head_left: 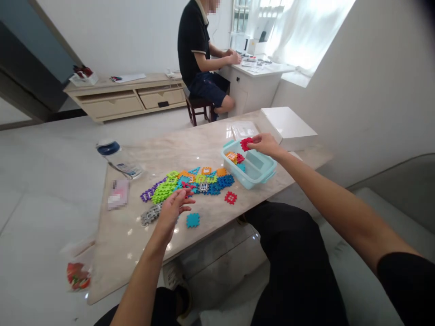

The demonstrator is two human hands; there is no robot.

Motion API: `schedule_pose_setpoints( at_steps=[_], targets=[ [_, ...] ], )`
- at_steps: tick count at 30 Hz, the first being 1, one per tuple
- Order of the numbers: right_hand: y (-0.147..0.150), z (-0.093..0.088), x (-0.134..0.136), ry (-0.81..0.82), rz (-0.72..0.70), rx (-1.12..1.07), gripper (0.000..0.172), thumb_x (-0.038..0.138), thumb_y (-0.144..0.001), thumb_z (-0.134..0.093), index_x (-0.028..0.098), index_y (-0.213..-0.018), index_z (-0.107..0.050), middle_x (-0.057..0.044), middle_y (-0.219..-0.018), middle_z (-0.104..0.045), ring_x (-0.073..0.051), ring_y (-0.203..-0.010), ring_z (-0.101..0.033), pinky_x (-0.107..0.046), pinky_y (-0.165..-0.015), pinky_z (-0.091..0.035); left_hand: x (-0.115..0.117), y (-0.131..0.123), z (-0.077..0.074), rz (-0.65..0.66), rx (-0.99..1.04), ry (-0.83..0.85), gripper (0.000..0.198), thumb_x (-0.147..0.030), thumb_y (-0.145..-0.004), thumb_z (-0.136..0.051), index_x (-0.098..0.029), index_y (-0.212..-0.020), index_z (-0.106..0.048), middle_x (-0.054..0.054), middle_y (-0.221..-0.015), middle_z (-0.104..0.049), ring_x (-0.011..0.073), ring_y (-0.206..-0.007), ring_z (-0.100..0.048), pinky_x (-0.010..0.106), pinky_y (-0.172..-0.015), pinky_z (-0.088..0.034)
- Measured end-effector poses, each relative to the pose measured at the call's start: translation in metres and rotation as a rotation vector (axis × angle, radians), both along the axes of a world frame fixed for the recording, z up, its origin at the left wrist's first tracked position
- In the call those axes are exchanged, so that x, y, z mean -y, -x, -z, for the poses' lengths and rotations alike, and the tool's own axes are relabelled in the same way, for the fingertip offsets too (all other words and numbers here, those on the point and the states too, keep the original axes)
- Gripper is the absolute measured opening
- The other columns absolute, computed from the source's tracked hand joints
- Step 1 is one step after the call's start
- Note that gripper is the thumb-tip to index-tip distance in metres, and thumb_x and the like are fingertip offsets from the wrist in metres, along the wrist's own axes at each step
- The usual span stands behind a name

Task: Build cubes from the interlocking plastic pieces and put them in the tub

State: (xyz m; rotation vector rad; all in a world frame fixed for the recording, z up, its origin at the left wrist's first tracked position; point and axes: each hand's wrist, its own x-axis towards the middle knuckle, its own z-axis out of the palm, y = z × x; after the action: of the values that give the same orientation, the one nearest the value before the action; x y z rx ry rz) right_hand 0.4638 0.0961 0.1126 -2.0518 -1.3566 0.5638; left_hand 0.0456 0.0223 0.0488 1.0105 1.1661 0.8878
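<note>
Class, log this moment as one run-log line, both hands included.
left hand: near multicoloured interlocking-tile pile, grip unclear | right hand: holding red interlocking tile over light-blue bin | bin: several tiles inside

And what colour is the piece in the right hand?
The piece in the right hand is red, seen in the head view.

Short black sleeve (406,285) above a bare forearm (326,206), plain black trousers (295,253), pale shoe (174,274).
</note>
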Motion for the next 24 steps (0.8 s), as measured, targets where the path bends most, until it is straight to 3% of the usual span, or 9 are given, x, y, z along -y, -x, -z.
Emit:
schedule_pose_setpoints(
  at_steps=[4,6,10,14,19,24],
  targets=[
    [-0.008,0.019,-0.025,0.221,-0.049,0.110,0.036,0.027,-0.078,-0.093,0.009,-0.106,-0.079,-0.011,-0.086,-0.079,-0.019,-0.072,-0.073,-0.028,-0.070,-0.060,-0.004,0.002,0.003,0.008,-0.034,0.012,0.066,-0.065,-0.076,-0.086,-0.016,-0.118,-0.075,0.014,-0.118,-0.078,0.0213,-0.091,-0.075,0.026,-0.070,-0.056],
    [-0.001,0.030,-0.034,0.302,-0.048,0.109,0.029,0.023,-0.079,-0.092,0.008,-0.099,-0.079,-0.011,-0.080,-0.077,-0.020,-0.069,-0.072,-0.029,-0.068,-0.061,-0.005,0.004,0.005,0.011,-0.053,0.016,0.065,-0.065,-0.075,-0.088,-0.016,-0.117,-0.076,0.013,-0.115,-0.079,0.0206,-0.089,-0.075,0.026,-0.070,-0.056],
    [0.008,0.046,-0.044,0.314,0.027,-0.114,0.010,0.016,-0.087,-0.083,0.009,-0.091,-0.076,-0.011,-0.090,-0.078,-0.017,-0.075,-0.072,-0.028,-0.068,-0.064,-0.004,0.007,0.006,0.031,-0.090,0.015,0.062,-0.063,-0.077,-0.087,-0.017,-0.117,-0.076,0.012,-0.115,-0.078,0.0205,-0.090,-0.075,0.026,-0.071,-0.057],
    [0.002,0.055,-0.049,0.286,0.058,-0.207,0.007,0.013,-0.088,-0.081,0.011,-0.091,-0.075,-0.010,-0.092,-0.077,-0.016,-0.078,-0.072,-0.027,-0.071,-0.065,0.000,0.008,0.003,0.044,-0.137,0.016,0.059,-0.061,-0.078,-0.087,-0.017,-0.115,-0.076,0.012,-0.115,-0.079,0.0207,-0.090,-0.075,0.026,-0.072,-0.056],
    [-0.003,0.056,-0.046,0.322,-0.048,0.182,0.014,0.018,-0.085,-0.080,0.009,-0.096,-0.082,-0.014,-0.087,-0.079,-0.024,-0.084,-0.075,-0.032,-0.081,-0.062,0.003,0.009,0.003,0.066,-0.180,0.023,0.060,-0.062,-0.079,-0.085,-0.016,-0.115,-0.075,0.014,-0.112,-0.079,0.0220,-0.090,-0.075,0.028,-0.072,-0.056],
    [0.003,0.064,-0.041,0.200,-0.178,0.520,0.031,0.022,-0.095,-0.063,0.006,-0.112,-0.083,-0.023,-0.111,-0.079,-0.031,-0.107,-0.073,-0.037,-0.100,-0.056,0.000,0.010,0.014,0.115,-0.250,-0.031,0.059,-0.063,-0.081,-0.080,-0.015,-0.115,-0.073,0.013,-0.109,-0.079,0.0227,-0.087,-0.076,0.030,-0.069,-0.057]
  ],
)
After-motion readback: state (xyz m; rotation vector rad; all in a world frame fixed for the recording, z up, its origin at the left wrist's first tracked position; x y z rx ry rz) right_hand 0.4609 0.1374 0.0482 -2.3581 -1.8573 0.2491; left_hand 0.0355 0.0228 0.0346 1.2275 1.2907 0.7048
